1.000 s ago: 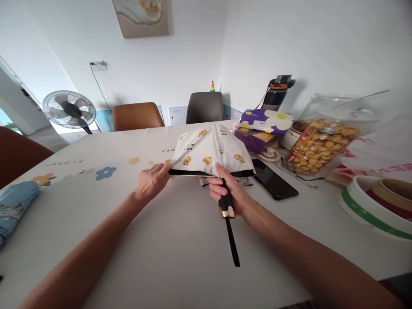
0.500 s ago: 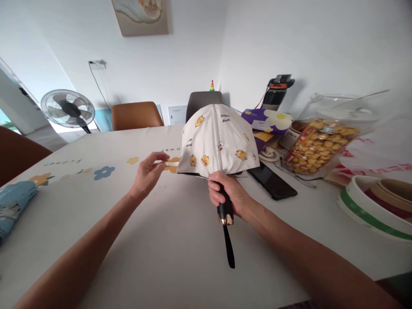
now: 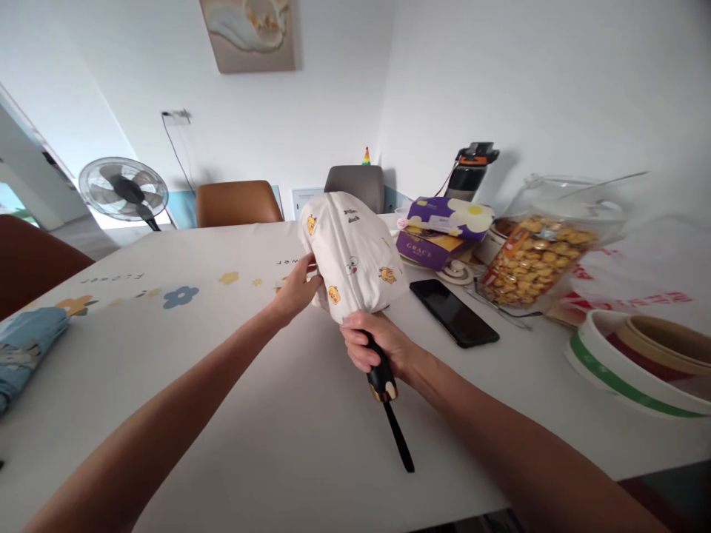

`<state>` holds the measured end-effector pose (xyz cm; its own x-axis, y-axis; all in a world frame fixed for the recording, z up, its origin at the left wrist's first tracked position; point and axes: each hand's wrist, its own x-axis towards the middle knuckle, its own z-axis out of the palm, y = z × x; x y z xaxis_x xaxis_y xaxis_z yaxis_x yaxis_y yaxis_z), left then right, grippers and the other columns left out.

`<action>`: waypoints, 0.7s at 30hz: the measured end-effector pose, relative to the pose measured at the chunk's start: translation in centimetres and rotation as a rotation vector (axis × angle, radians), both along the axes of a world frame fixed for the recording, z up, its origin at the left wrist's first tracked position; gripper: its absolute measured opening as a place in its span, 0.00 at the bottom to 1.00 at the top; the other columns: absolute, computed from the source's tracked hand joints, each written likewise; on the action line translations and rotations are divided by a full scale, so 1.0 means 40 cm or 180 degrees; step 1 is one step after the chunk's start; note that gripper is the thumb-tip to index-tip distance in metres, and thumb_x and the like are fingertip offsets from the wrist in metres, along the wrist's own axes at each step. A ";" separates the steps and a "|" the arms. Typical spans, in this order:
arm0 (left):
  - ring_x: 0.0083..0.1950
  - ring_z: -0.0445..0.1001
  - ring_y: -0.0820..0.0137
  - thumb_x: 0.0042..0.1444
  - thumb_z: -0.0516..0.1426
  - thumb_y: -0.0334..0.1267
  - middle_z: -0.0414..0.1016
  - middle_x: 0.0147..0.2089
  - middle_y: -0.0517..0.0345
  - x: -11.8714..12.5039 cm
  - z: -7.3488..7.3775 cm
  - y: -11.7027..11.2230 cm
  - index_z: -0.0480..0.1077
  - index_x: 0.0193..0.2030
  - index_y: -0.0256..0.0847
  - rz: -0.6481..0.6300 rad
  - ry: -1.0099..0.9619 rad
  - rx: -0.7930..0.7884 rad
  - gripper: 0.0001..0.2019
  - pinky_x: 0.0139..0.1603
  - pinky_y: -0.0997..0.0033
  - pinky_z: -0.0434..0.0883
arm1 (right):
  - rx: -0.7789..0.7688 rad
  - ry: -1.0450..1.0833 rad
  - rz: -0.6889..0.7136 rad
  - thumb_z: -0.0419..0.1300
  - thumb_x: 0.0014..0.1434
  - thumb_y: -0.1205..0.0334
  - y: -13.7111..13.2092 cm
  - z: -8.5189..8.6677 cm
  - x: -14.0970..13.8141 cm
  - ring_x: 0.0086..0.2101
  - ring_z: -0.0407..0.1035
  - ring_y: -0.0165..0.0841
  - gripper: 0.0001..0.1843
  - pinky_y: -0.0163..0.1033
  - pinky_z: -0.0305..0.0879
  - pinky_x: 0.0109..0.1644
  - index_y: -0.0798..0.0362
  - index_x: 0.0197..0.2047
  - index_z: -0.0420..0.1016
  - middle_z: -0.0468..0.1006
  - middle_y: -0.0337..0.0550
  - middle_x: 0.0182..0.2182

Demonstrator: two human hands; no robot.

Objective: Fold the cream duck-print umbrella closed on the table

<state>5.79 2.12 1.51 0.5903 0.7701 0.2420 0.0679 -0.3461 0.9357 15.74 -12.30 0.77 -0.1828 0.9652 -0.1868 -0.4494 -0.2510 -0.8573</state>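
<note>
A folding umbrella [image 3: 354, 252] with a cream canopy printed with small yellow ducks is held above the white table [image 3: 289, 437], its canopy gathered in and pointing up and away. My right hand [image 3: 375, 345] is closed around its black handle, and a black wrist strap [image 3: 398, 441] hangs from the handle's end down to the table. My left hand [image 3: 298, 289] presses against the left side of the canopy, fingers curled onto the fabric.
To the right lie a black phone [image 3: 454, 312], purple boxes [image 3: 436, 233], a clear jar of snacks [image 3: 541, 248], a dark bottle [image 3: 469, 169] and stacked bowls [image 3: 638, 354]. A blue folded umbrella [image 3: 25, 348] lies at the left edge. Chairs [image 3: 238, 203] and a fan [image 3: 123, 189] stand beyond.
The canopy went from spread flat near the table to raised and gathered in. My left hand let go of its rim, then moved in against the fabric's side.
</note>
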 end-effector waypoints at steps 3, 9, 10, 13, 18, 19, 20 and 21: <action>0.52 0.67 0.65 0.48 0.51 0.27 0.68 0.52 0.49 -0.010 0.020 -0.004 0.62 0.52 0.39 0.0543 -0.0123 -0.0080 0.22 0.49 0.65 0.66 | 0.0152 0.0110 0.0224 0.50 0.54 0.62 -0.001 0.002 0.004 0.08 0.47 0.22 0.18 0.29 0.52 0.13 0.52 0.15 0.56 0.53 0.30 0.06; 0.36 0.69 0.70 0.55 0.50 0.39 0.70 0.37 0.57 -0.074 0.068 0.002 0.64 0.48 0.42 0.1515 -0.0739 -0.0253 0.14 0.34 0.72 0.66 | 0.0233 0.0342 0.0703 0.53 0.53 0.62 -0.017 0.009 -0.034 0.09 0.46 0.20 0.16 0.29 0.54 0.13 0.52 0.16 0.55 0.52 0.27 0.10; 0.35 0.69 0.71 0.54 0.51 0.41 0.70 0.36 0.57 -0.092 0.072 0.004 0.64 0.47 0.42 0.1586 -0.0810 -0.0328 0.14 0.33 0.73 0.65 | 0.0231 0.0356 0.0730 0.54 0.52 0.62 -0.022 0.013 -0.046 0.09 0.46 0.20 0.16 0.29 0.54 0.13 0.52 0.17 0.55 0.53 0.27 0.10; 0.30 0.66 0.73 0.50 0.55 0.43 0.67 0.31 0.60 -0.157 0.082 -0.005 0.66 0.41 0.41 0.1815 -0.0878 -0.0410 0.12 0.30 0.73 0.64 | 0.0256 0.0364 0.0706 0.55 0.50 0.64 -0.048 0.025 -0.085 0.09 0.46 0.20 0.14 0.29 0.53 0.13 0.53 0.18 0.55 0.55 0.26 0.12; 0.27 0.65 0.76 0.46 0.59 0.41 0.66 0.27 0.62 -0.267 0.093 -0.065 0.66 0.33 0.39 0.1704 -0.1249 -0.0369 0.10 0.30 0.74 0.64 | 0.0356 0.0388 0.0737 0.55 0.52 0.62 -0.132 0.026 -0.141 0.10 0.45 0.20 0.16 0.29 0.52 0.14 0.52 0.18 0.54 0.51 0.26 0.11; 0.27 0.65 0.76 0.45 0.59 0.41 0.66 0.27 0.62 -0.283 0.093 -0.082 0.66 0.32 0.39 0.1637 -0.1331 -0.0409 0.10 0.30 0.75 0.64 | 0.0373 0.0418 0.0699 0.55 0.52 0.61 -0.151 0.024 -0.153 0.10 0.45 0.20 0.16 0.29 0.52 0.15 0.52 0.18 0.53 0.51 0.26 0.11; 0.28 0.65 0.76 0.45 0.59 0.41 0.66 0.28 0.62 -0.296 0.092 -0.099 0.66 0.31 0.38 0.1597 -0.1387 -0.0456 0.10 0.30 0.75 0.64 | 0.0395 0.0450 0.0650 0.55 0.52 0.61 -0.170 0.021 -0.165 0.10 0.44 0.20 0.16 0.29 0.52 0.15 0.52 0.18 0.53 0.50 0.26 0.11; 0.28 0.65 0.76 0.46 0.59 0.40 0.66 0.28 0.62 -0.306 0.091 -0.118 0.66 0.32 0.38 0.1587 -0.1421 -0.0500 0.10 0.30 0.75 0.65 | 0.0414 0.0470 0.0606 0.55 0.52 0.62 -0.187 0.018 -0.177 0.10 0.44 0.19 0.16 0.29 0.51 0.15 0.52 0.17 0.53 0.50 0.26 0.11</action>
<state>-6.44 -2.61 5.14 0.0260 0.9697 0.2431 -0.2200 -0.2317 0.9476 8.66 -19.78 1.51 -0.3793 0.9250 -0.0213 -0.5271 -0.2350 -0.8167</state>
